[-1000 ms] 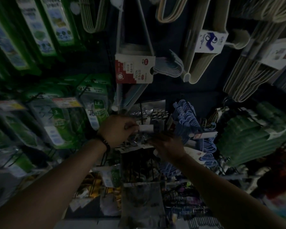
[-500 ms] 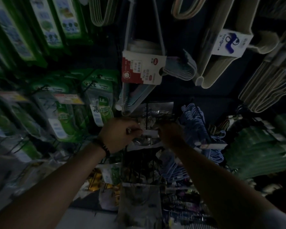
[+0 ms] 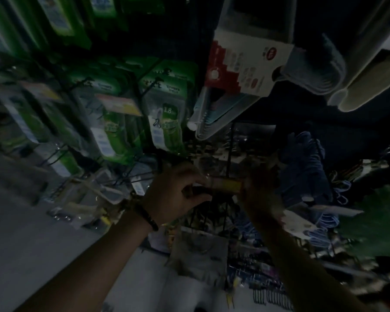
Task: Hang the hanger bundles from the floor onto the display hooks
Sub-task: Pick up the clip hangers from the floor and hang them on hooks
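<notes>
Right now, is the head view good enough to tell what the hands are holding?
Head view: badly underexposed; motion blur smears the right hand and the green packets; the left hand is sharper, fingers curled on a pale strip whose identity is unreadable.

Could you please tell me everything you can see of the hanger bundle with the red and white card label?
The hanger bundle is a stack of pale, plastic-looking hangers hanging high in the view, its top cut off by the frame. A red and white card label wraps its middle, print too blurred to read. One rounded corner points down-left.
</notes>
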